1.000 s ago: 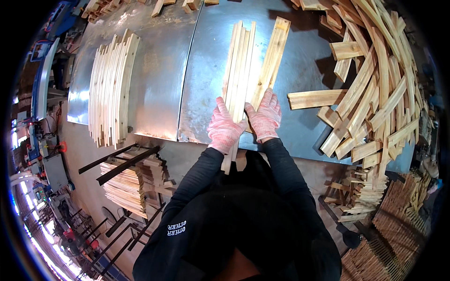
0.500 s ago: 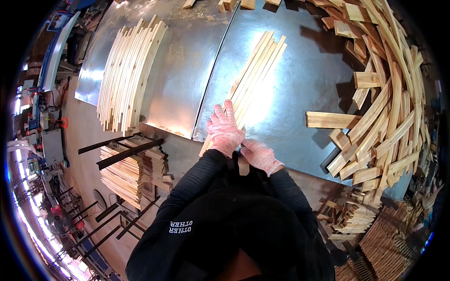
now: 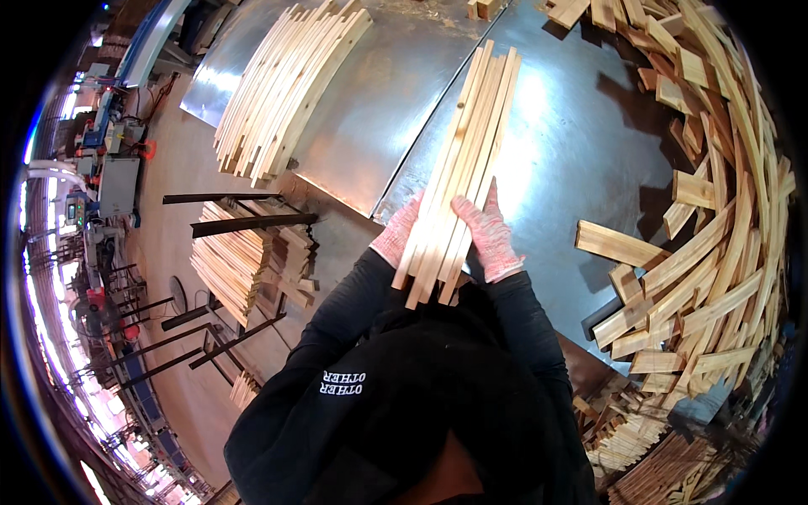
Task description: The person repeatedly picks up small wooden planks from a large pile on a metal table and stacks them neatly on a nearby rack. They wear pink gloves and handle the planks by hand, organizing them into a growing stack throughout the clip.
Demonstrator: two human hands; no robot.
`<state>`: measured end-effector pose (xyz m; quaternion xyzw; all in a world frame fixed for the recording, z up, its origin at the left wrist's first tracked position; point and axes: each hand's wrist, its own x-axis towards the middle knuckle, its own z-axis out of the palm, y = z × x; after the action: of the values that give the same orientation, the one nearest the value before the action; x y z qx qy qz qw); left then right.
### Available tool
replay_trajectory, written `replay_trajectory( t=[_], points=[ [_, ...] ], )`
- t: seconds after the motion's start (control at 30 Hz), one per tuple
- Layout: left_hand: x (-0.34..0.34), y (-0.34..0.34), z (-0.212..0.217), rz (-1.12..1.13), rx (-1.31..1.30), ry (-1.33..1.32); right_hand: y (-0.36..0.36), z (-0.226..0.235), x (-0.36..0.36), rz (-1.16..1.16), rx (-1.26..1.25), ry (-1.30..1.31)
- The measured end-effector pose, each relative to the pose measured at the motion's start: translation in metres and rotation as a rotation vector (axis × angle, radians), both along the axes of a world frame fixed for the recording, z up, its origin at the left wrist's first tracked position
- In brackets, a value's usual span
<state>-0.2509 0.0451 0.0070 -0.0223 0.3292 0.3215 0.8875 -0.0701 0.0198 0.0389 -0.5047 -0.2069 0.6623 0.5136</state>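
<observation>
A bundle of long pale wooden slats (image 3: pixel 465 160) lies lengthwise on the shiny metal table (image 3: pixel 572 143), its near end reaching my chest. My left hand (image 3: pixel 399 232), in a pink-speckled knit glove, presses against the bundle's left side. On the right side, my right hand (image 3: pixel 490 232), gloved the same way, lies flat with fingers stretched along the slats. Both hands squeeze the bundle between them near its near end.
A second neat row of slats (image 3: pixel 282 88) lies on the table's far left. A big loose heap of short wood offcuts (image 3: pixel 715 210) fills the right side. Below the table's left edge stand stacked slats (image 3: pixel 240 265) on a dark metal rack (image 3: pixel 244 223).
My right hand has come up from beside my chest onto the bundle's right side. The slats are now gathered tighter and the view has swung so the bundle sits more centrally.
</observation>
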Motion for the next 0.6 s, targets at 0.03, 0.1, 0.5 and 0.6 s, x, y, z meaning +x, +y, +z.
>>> replay_trajectory(
  t=[0.03, 0.1, 0.5, 0.6],
  points=[
    [-0.006, 0.0, -0.005, -0.064, 0.291, 0.354, 0.001, -0.009, -0.007, -0.012, 0.001, 0.041],
    [-0.021, 0.007, -0.01, -0.202, 0.802, 1.009, 0.01, -0.029, -0.023, -0.002, -0.026, 0.027],
    [-0.219, 0.143, 0.051, -0.627, 1.028, 2.136, 0.186, -0.001, -0.234, 0.587, -0.177, -0.737],
    [-0.241, 0.15, 0.055, -0.138, 1.533, 2.261, 0.231, -0.013, -0.27, 0.778, -0.148, -0.876]
  ],
)
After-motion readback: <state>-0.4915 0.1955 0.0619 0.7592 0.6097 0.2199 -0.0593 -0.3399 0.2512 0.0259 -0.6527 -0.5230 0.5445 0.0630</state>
